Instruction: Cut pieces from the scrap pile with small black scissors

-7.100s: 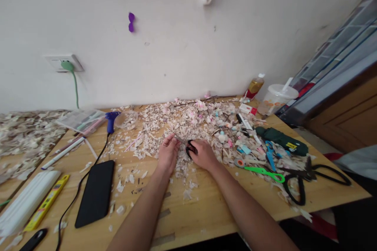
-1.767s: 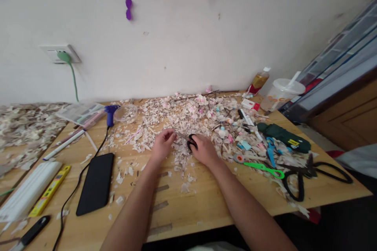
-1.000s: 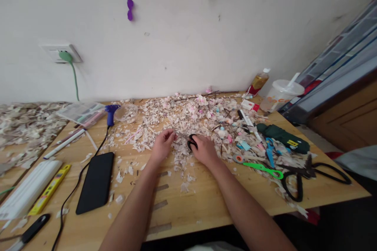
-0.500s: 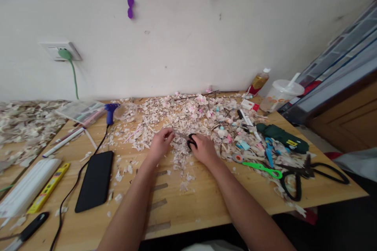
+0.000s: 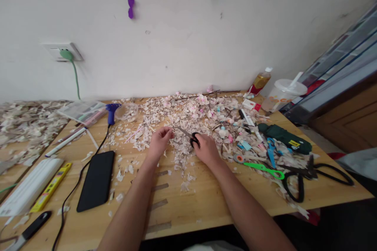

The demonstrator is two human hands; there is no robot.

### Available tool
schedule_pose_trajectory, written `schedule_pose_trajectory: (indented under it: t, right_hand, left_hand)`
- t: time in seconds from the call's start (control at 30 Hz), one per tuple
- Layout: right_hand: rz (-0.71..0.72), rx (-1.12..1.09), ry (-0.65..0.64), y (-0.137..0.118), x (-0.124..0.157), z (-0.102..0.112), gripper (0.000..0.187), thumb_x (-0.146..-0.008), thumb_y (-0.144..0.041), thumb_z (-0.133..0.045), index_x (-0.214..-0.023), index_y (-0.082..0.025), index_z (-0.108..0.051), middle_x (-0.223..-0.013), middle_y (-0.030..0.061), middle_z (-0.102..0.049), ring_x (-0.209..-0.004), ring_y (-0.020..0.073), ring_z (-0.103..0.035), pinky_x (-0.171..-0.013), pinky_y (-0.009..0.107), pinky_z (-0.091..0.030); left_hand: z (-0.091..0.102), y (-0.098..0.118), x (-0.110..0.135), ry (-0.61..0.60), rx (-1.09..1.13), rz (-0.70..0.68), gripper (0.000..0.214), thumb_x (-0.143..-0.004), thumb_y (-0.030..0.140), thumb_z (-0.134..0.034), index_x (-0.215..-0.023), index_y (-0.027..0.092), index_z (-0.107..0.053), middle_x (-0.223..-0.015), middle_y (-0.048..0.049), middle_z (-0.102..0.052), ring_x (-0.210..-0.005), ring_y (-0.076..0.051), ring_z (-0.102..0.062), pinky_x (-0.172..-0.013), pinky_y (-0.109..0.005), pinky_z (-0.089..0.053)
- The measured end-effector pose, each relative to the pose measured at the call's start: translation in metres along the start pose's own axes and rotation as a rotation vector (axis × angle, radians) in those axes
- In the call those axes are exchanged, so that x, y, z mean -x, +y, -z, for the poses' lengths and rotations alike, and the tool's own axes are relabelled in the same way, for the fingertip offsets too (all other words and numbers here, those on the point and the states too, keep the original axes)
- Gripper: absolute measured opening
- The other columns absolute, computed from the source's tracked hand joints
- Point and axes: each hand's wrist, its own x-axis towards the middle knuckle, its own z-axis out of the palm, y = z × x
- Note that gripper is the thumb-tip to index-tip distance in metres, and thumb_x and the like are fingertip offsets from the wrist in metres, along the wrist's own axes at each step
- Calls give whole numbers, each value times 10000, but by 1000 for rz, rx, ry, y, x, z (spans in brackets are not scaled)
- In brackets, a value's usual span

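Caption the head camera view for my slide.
Right hand holds black scissors beside the left hand, above scraps littering a wooden table.

I see my right hand gripping black scissors over the scraps; my left hand pinches a small piece beside the blades.
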Motion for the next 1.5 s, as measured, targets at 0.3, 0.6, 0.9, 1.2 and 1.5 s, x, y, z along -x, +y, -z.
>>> schedule_pose_trajectory:
  t: [0.3,0.6,0.9,1.2,1.5]
  right_hand:
    - [26,16,-62,-7,2,2,153,-831,-259,-549,-972,-199,-565,-949,68,-638,-949,220,-532,-819,325,-313]
    - [35,71,-51,-5,3,4,100,-865,-264,-528,-929,-214,-586,-874,49,-655,-884,213,-562,-796,330,-314]
    - [-66,14,49,1,2,1,165,-879,-246,-456,-970,-186,-580,-851,62,-635,-840,204,-556,-777,310,-329]
    - [9,4,-22,-10,7,1,132,-815,-277,-542,-917,-194,-541,-876,47,-623,-882,214,-527,-776,313,-315]
    - [4,57,-9,-12,8,1,143,-813,-283,-562,-929,-201,-554,-919,55,-634,-917,230,-528,-795,335,-303]
  left_hand:
    - [-7,2,7,-17,-221,-40,141,-731,284,-612,-811,201,-693,-687,-14,-645,-637,-165,-560,-600,-254,-395]
    - [-2,8,7,-45,-372,-76,140,-759,300,-596,-672,205,-649,-559,23,-535,-542,-133,-459,-535,-239,-322]
    - [-16,-1,8,-20,332,236,271,-708,421,-685,-792,163,-680,-686,-25,-637,-641,-144,-594,-694,-291,-488]
    - [-22,-1,13,42,562,346,324,-600,333,-794,-822,129,-673,-681,-24,-651,-645,-123,-622,-726,-273,-510]
    - [-19,-13,5,70,226,139,307,-696,430,-682,-828,154,-660,-767,-35,-670,-678,-144,-633,-704,-284,-512]
